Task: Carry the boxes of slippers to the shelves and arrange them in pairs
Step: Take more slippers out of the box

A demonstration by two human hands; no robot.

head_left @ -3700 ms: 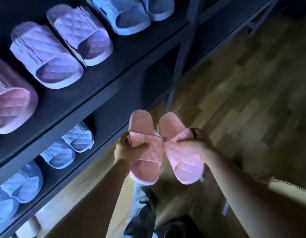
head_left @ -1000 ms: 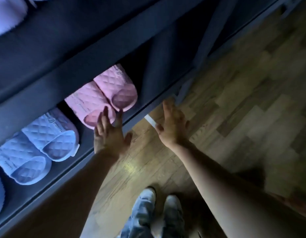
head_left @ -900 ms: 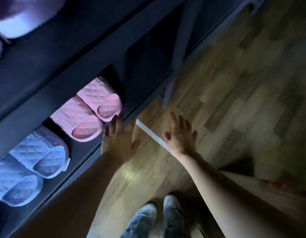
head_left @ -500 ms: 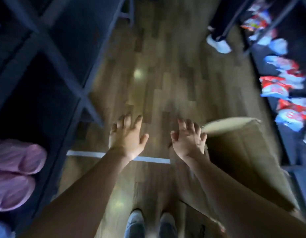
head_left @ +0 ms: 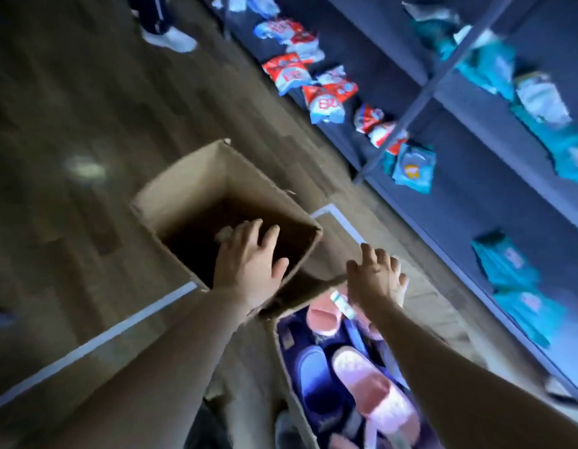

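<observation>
Plenty of this job looks to be left. Two cardboard boxes stand on the wooden floor (head_left: 86, 254), touching at a corner. The farther box (head_left: 196, 189) is open and dark inside; I'd guess it's emptied, though I can't see to its bottom. The nearer box (head_left: 300, 291), down by the person's feet, holds a loose jumble of slippers, so none of these is paired or shelved yet. The slipper shelves themselves aren't in sight from here.

The left hand (head_left: 248, 267) hangs over the near corner of the dark box, its fingers (head_left: 250, 233) spread and released, grasping nothing; whether it touches the cardboard I can't tell. The right hand (head_left: 375, 280) reaches over the far end of the full box, likewise splayed and empty.

In that box a pale pink slipper (head_left: 375, 403) lies on top, strap up, just beside a dark blue one (head_left: 313, 374), with another pink slipper (head_left: 323, 317) nearer the right hand. They look soft, moulded and light, though blur hides detail.

Along the right runs a dark shelf (head_left: 459, 196) of bright packets (head_left: 326, 92), and someone's white shoe (head_left: 171, 40) shows beyond
</observation>
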